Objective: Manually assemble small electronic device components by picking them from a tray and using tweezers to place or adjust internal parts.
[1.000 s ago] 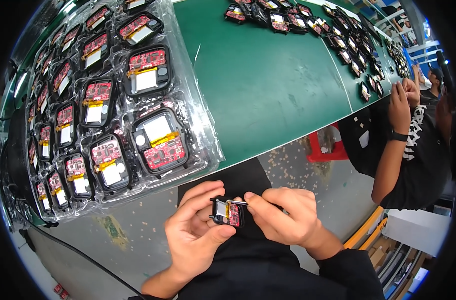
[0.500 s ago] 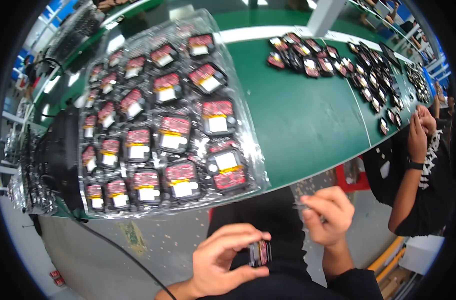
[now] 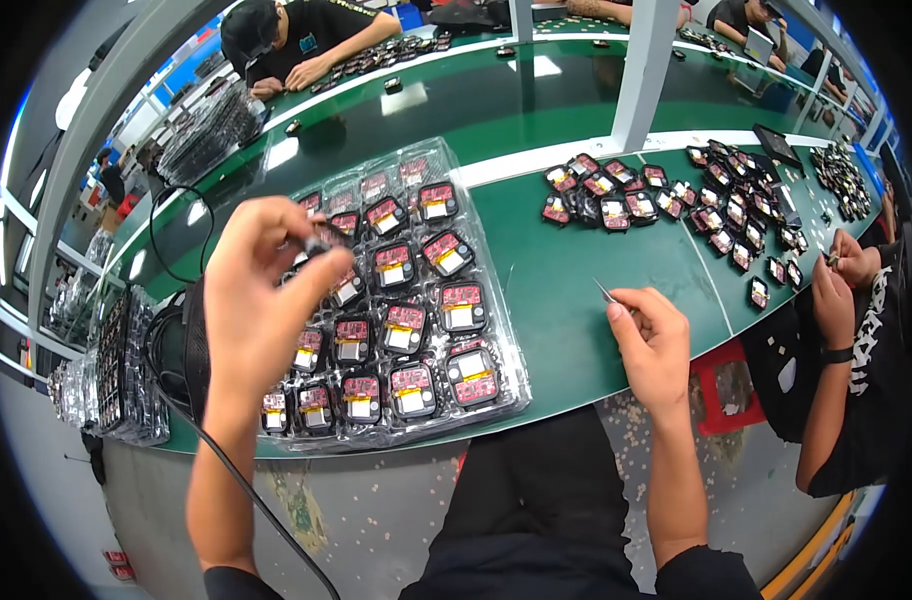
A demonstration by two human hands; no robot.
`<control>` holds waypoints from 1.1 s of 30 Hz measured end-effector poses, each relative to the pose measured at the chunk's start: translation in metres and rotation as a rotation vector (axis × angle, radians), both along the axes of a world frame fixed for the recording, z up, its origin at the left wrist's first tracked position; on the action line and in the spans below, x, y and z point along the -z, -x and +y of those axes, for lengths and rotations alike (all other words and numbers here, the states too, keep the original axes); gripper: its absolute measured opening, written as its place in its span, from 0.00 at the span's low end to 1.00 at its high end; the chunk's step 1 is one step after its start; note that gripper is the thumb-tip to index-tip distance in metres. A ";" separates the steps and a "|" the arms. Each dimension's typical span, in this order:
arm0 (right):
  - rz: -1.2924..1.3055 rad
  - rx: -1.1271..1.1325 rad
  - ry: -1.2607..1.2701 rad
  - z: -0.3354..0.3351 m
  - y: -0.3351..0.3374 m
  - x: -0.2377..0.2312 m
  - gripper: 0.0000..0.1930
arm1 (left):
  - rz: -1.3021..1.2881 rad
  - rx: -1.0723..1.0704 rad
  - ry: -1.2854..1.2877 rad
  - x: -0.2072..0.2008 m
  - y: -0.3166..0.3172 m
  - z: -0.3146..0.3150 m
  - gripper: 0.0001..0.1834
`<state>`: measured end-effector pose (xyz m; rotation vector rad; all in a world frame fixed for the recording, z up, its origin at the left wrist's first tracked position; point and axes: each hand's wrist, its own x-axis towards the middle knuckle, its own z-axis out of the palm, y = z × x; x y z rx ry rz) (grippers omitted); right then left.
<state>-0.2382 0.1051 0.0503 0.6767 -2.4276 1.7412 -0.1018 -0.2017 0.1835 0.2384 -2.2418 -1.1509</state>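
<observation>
Over the left part of the clear plastic tray (image 3: 511,372), my left hand (image 3: 261,300) pinches a small black-cased electronic unit (image 3: 328,238), blurred and partly hidden by the fingers. Rows of similar units, such as one black-cased unit (image 3: 413,390), sit in the tray's pockets, showing red circuit boards, white blocks and yellow strips. My right hand (image 3: 653,345) is closed above the green table's front part, right of the tray. Between its thumb and forefinger a thin pointed metal tool (image 3: 604,290) sticks out; its full shape is hidden in the fist.
Loose units (image 3: 616,190) lie piled toward the back right of the green table (image 3: 566,340). A co-worker's hands (image 3: 838,275) are busy at the far right. Grey posts (image 3: 648,80) rise behind the table. A black cable (image 3: 266,510) crosses below my left forearm. Stacked trays (image 3: 126,370) stand at left.
My left hand has risen from near my lap to over the tray, carrying the unit. The right hand has moved up over the table edge. The view has tilted up, showing more background.
</observation>
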 end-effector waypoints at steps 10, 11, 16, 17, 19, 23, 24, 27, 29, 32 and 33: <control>-0.020 -0.003 0.051 0.003 -0.003 -0.001 0.08 | -0.266 -0.202 0.577 0.033 0.076 -0.079 0.14; -0.021 0.004 0.052 0.000 -0.004 -0.001 0.08 | -0.302 -0.213 0.573 0.033 0.076 -0.080 0.14; -0.006 0.007 0.034 0.004 -0.006 -0.003 0.08 | -0.382 -0.178 0.470 0.027 0.073 -0.067 0.16; -0.008 0.002 0.035 0.006 -0.004 -0.002 0.08 | -0.354 -0.116 0.532 0.027 0.073 -0.068 0.15; 0.016 0.001 0.040 0.007 -0.002 0.001 0.07 | -0.374 -0.016 0.588 0.026 0.073 -0.072 0.14; 0.011 -0.007 0.021 0.001 -0.004 -0.006 0.08 | -0.303 -0.038 0.640 0.032 0.066 -0.087 0.15; 0.012 -0.006 0.018 0.001 -0.005 -0.006 0.08 | -0.302 -0.033 0.638 0.031 0.067 -0.087 0.15; 0.010 -0.003 0.012 0.001 -0.009 -0.006 0.08 | -0.390 -0.068 0.546 0.027 0.066 -0.085 0.13; 0.010 -0.011 0.013 0.002 -0.006 -0.006 0.08 | -0.368 -0.075 0.543 0.027 0.064 -0.081 0.13; -0.011 0.006 0.007 0.006 -0.006 -0.004 0.08 | -0.277 -0.067 0.553 0.026 0.060 -0.074 0.13; 0.003 -0.008 0.013 0.005 -0.007 -0.006 0.08 | -0.198 -0.072 0.563 0.023 0.057 -0.066 0.13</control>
